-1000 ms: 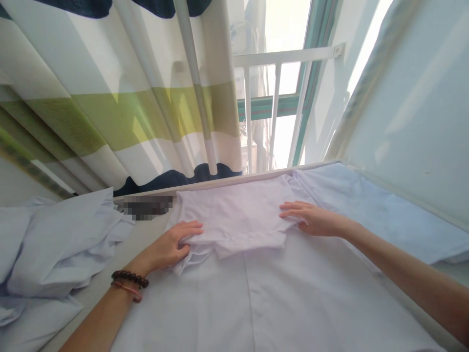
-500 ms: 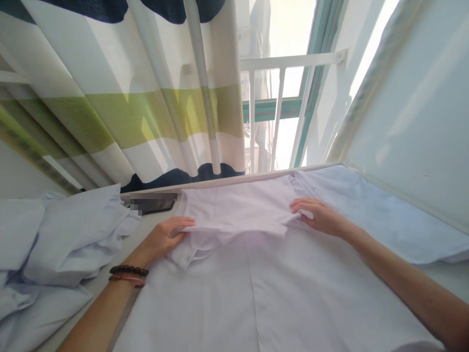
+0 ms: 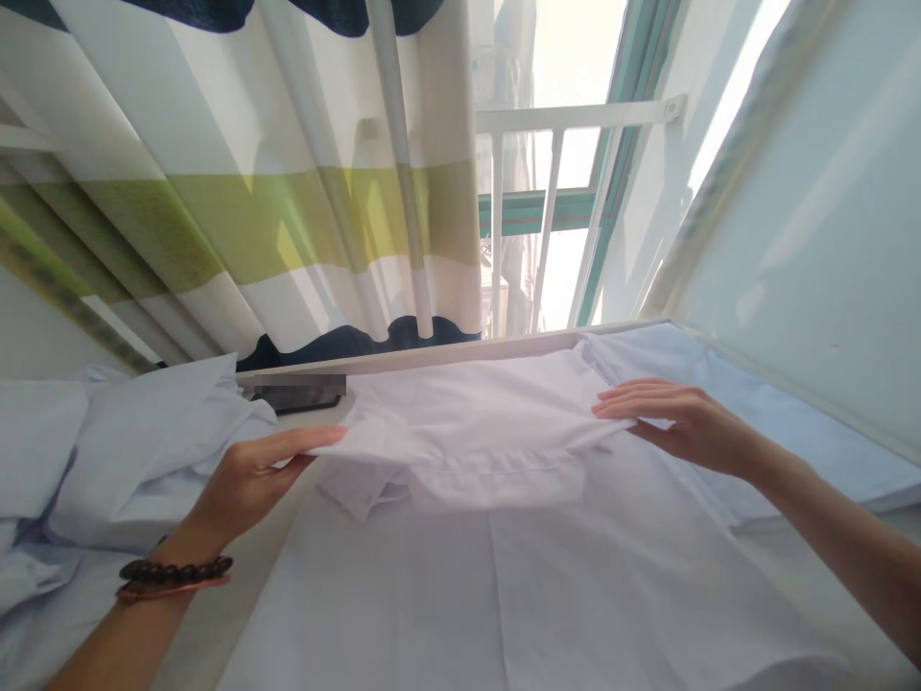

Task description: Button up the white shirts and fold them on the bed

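Observation:
A white shirt (image 3: 504, 566) lies spread on the table in front of me, its far part folded back toward me. My left hand (image 3: 251, 475), with bead bracelets on the wrist, pinches the left edge of that folded part and holds it a little above the table. My right hand (image 3: 680, 417) pinches the right edge of the same fold at about the same height. The cloth hangs slack between the two hands.
A heap of pale blue garments (image 3: 107, 461) lies at the left. Another pale blue cloth (image 3: 763, 413) is spread at the right along a wall. A dark flat object (image 3: 298, 393) sits by the table's far edge. Behind hang a striped curtain (image 3: 251, 192) and a white window railing (image 3: 547, 192).
Both hands have gone from lying on the folded part to gripping its side edges, and they have lifted it and drawn it apart and toward me.

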`<state>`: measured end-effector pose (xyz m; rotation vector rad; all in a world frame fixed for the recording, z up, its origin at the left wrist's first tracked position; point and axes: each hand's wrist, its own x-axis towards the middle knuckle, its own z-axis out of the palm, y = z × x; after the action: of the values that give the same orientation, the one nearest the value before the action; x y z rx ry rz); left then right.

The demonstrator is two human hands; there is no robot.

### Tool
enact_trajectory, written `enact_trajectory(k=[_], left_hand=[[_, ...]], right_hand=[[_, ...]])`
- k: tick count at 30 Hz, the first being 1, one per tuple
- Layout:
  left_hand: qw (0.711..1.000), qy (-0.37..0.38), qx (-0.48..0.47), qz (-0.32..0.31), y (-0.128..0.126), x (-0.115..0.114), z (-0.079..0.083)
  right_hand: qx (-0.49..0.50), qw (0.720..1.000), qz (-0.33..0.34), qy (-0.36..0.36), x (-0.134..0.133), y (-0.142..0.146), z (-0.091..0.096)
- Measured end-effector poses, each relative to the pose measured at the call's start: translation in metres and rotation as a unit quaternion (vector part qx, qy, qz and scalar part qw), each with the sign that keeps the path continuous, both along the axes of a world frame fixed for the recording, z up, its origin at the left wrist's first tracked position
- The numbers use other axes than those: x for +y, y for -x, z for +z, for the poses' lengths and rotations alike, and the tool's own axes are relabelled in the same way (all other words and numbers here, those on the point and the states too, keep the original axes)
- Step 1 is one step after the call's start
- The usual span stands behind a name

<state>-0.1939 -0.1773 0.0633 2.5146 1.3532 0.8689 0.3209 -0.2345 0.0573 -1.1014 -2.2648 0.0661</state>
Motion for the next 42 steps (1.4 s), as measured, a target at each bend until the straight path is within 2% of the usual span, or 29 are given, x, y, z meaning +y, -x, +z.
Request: enact_trajectory(k=[2, 4, 7, 10, 14, 18, 23, 28, 32, 34, 37, 40, 42], left_hand=[[0.999, 0.003, 0.000, -0.047, 0.010, -0.018, -0.002], [0.997, 0.021, 0.004, -0.079, 0.013, -0.033, -0.012], [0.994, 0.078, 0.033, -0.076, 0.006, -0.045, -0.032], [0.990, 0.113, 0.058, -0.062, 0.000, -0.044, -0.039], [0.991, 0.102, 0.023, -0.086, 0.004, -0.043, -0.030], [0.986, 0.112, -0.037, -0.121, 0.014, -0.053, -0.018], [0.966, 0.183, -0.055, -0.173, 0.013, -0.060, -0.013], [0.936, 0.260, 0.065, -0.228, 0.003, -0.057, -0.011], [0.931, 0.271, 0.103, -0.221, 0.000, -0.059, -0.008], [0.923, 0.296, 0.123, -0.212, 0.000, -0.062, -0.005], [0.917, 0.332, 0.159, -0.153, -0.005, -0.064, 0.001], [0.929, 0.310, 0.191, -0.062, -0.029, -0.055, 0.009], [0.943, 0.264, 0.200, -0.044, -0.060, -0.043, 0.010]], right_hand=[[-0.028, 0.998, 0.047, 0.029, -0.020, -0.003, -0.003], [-0.067, 0.992, 0.075, 0.073, -0.036, -0.003, -0.015], [-0.097, 0.986, 0.061, 0.118, -0.046, 0.003, -0.037], [-0.093, 0.989, 0.034, 0.113, -0.043, 0.009, -0.048], [-0.059, 0.992, 0.066, 0.087, -0.042, 0.008, -0.039], [-0.022, 0.992, 0.092, 0.078, -0.058, 0.003, -0.025], [-0.071, 0.977, 0.102, 0.175, -0.074, 0.007, -0.026], [-0.102, 0.955, 0.089, 0.263, -0.071, 0.014, -0.023], [-0.104, 0.951, 0.080, 0.281, -0.073, 0.014, -0.016], [-0.116, 0.940, 0.075, 0.312, -0.074, 0.014, -0.012], [-0.118, 0.924, 0.056, 0.358, -0.072, 0.016, -0.004], [-0.098, 0.938, 0.018, 0.332, -0.057, 0.030, 0.004], [-0.097, 0.950, -0.001, 0.297, -0.039, 0.050, 0.006]])
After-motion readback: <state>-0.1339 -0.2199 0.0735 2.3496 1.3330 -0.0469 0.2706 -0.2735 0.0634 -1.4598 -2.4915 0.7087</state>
